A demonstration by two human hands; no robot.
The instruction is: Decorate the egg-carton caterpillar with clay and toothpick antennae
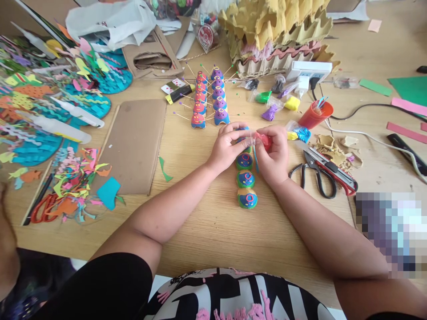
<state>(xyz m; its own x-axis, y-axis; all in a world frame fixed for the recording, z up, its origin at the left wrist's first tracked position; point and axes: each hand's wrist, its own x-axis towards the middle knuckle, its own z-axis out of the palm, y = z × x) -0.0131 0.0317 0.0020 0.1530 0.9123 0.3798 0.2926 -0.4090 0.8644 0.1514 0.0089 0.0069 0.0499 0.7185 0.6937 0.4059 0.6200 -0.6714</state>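
Note:
Above a row of egg-carton cups painted blue and green (pixel 246 179), my two hands meet. My right hand (pixel 275 155) is closed around a small clear bag of red clay (pixel 265 140). A thin blue stick (pixel 256 158) points down by its thumb. My left hand (pixel 224 149) pinches the clear plastic end of that bag. The hands hide the far end of the row; the nearer cups carry small red rings and yellow dots. Farther off stand a red painted row (pixel 199 106) and a purple painted row (pixel 220 103), both with toothpicks sticking out.
Right of my hands lie a box cutter (pixel 330 171), black-handled pruning shears (pixel 315 171) and an orange cup (pixel 315 114). Bags of clay (pixel 271 112) and stacked egg cartons (pixel 276 35) lie beyond. On the left are cardboard (pixel 133 142), paper scraps (pixel 78 182) and red scissors (pixel 45 209).

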